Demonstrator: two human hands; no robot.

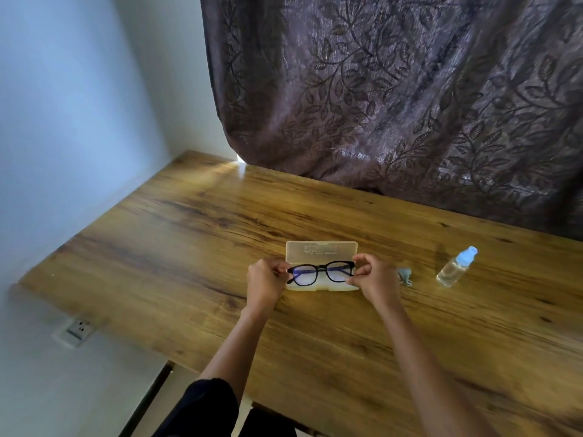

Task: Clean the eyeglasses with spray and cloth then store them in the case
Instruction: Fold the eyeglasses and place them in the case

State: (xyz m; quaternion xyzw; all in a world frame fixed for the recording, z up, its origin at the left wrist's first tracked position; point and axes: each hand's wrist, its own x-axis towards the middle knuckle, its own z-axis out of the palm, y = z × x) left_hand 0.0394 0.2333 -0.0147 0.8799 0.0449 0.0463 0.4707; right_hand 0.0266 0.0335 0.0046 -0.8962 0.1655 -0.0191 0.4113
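Black-framed eyeglasses (321,272) are held level just over the tray of an open translucent case (321,252), whose lid stands up behind them. My left hand (266,280) pinches the frame's left end and my right hand (372,279) pinches its right end. A small grey-blue cloth (406,275) lies crumpled on the table right of my right hand, partly hidden by it. Further right stands a clear spray bottle (456,267) with a light blue cap, upright.
A wooden table (189,234) stands against a pale wall on the left. A dark leaf-patterned curtain (394,89) hangs behind it and touches its far edge. A wall socket (77,329) sits below the table's left edge.
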